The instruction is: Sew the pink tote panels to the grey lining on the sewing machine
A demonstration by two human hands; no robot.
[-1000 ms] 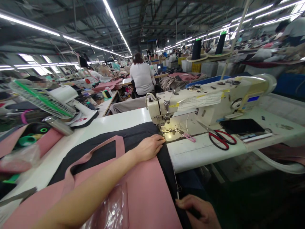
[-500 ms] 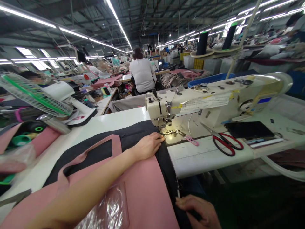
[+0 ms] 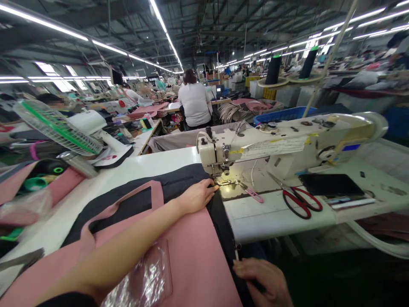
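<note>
Nearby are two hands [image 3: 198,197] [image 3: 265,277], one sewing machine [image 3: 287,129], two thread cones [image 3: 273,70] [image 3: 308,63], one fan [image 3: 86,126], one pair of red-handled scissors [image 3: 295,193] and, seemingly, one phone [image 3: 332,184].

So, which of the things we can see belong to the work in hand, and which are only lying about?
In the work:
pink-and-black material, under the left hand, its black edge held by the right hand
sewing machine, its needle end close to the left hand

Apparently just lying about, no hand on them:
red-handled scissors
dark flat device
metal flask
</note>
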